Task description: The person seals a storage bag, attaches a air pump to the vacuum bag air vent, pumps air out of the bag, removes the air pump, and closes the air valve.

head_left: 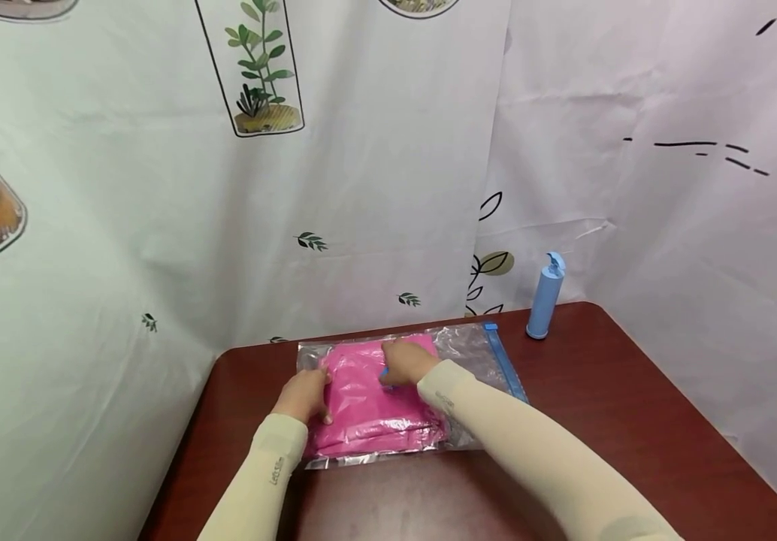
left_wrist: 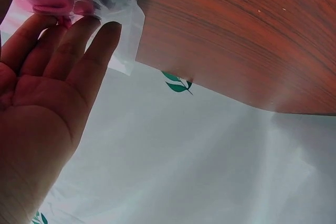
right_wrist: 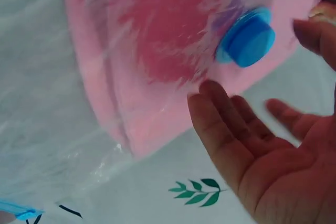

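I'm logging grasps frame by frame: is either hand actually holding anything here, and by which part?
Nothing is gripped. The left hand touches the vacuum bag with straight fingers; the right hand lies open by its blue valve.

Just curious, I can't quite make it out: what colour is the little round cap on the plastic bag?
Blue. The cap shows best in the right wrist view.
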A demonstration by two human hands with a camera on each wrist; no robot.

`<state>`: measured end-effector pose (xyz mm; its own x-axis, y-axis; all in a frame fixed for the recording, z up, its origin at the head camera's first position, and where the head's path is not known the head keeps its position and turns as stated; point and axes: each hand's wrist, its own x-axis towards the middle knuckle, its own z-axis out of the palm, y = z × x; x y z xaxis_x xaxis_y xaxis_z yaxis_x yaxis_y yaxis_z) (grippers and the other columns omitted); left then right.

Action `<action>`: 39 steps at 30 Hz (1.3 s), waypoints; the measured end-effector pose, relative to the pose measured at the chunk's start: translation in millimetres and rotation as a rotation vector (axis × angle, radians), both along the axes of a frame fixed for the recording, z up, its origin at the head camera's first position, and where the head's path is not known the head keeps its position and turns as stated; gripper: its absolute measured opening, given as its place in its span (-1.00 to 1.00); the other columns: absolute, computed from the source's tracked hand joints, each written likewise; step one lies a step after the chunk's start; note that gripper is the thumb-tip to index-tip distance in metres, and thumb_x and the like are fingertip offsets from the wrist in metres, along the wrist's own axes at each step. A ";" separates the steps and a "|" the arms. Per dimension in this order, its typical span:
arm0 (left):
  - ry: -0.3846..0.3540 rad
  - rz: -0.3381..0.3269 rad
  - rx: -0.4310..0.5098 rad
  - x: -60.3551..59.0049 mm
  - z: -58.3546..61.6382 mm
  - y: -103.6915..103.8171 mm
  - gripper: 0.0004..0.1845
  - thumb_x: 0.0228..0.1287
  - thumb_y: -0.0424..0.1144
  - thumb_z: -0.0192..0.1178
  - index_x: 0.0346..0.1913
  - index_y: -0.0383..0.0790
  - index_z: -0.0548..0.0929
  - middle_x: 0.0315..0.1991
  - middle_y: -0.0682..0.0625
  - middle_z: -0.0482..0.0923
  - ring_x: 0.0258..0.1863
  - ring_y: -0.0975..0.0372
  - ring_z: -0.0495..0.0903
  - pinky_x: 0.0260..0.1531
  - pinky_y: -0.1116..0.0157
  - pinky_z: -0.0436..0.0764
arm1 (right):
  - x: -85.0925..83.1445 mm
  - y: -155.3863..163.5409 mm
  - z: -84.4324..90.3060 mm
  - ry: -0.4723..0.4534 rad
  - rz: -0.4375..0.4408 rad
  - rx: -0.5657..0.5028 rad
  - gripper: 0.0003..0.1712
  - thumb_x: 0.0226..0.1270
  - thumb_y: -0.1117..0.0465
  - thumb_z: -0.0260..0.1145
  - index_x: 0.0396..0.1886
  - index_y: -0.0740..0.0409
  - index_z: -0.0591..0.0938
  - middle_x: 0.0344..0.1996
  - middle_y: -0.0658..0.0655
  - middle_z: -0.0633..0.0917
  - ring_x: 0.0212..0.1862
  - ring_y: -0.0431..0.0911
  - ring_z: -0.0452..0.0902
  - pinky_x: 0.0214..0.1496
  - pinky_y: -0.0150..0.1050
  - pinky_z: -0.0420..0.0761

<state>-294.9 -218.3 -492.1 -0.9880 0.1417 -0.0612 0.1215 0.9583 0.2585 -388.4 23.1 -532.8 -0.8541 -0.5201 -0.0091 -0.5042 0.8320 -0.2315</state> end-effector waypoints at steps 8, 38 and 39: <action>0.026 -0.018 -0.016 0.1 -0.4 -1.6 -0.24 -0.18 -0.30 0.90 0.21 -0.31 0.84 0.03 -0.28 0.87 -0.16 0.00 0.73 0.08 -0.07 0.86 | 17.5 -8.3 6.2 0.124 0.023 0.081 -0.82 0.36 0.23 0.55 -0.42 0.10 0.72 -0.36 0.12 0.82 -0.31 0.04 0.76 -0.17 0.05 0.85; 0.009 -0.012 -0.008 -2.5 -1.9 -3.9 -0.21 -0.24 -0.28 0.92 0.20 -0.27 0.85 0.09 -0.28 0.86 -0.11 -0.02 0.74 0.09 -0.07 0.84 | 44.0 -4.4 55.7 0.015 0.213 0.043 -0.75 0.28 0.52 0.54 -0.16 0.14 0.89 -0.10 0.16 0.89 -0.02 0.06 0.82 0.20 -0.12 0.81; 0.010 -0.014 -0.012 -2.5 -3.1 -3.2 -0.22 -0.24 -0.27 0.92 0.19 -0.27 0.85 0.07 -0.27 0.86 -0.11 -0.01 0.74 0.10 -0.08 0.84 | 45.0 -3.1 56.7 -0.021 0.207 0.040 -0.67 0.27 0.52 0.54 -0.06 0.11 0.89 0.08 0.22 0.87 0.08 0.09 0.81 0.20 -0.11 0.82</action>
